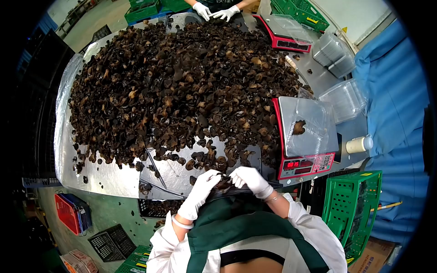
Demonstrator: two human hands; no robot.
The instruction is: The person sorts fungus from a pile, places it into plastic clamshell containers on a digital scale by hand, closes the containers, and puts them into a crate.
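Note:
In front of my body, at the near edge of the metal table (111, 179), both my gloved hands are closed on a dark brown wood ear mushroom (223, 184). My left hand (203, 187) pinches it from the left, its fingertips close to those of my right hand (250, 179), which grips the other side. The fingers hide part of the piece. Just beyond lie several loose mushrooms (209, 159), and behind them spreads a large heap of wood ear mushrooms (182, 86).
A red scale (283, 136) at right carries a clear plastic container (314, 136) with one mushroom piece (299, 127). Another scale (291, 44) and stacked clear containers (334, 54) stand farther back. A co-worker's gloved hands (214, 11) are across the table. Green crates (350, 214) stand at right.

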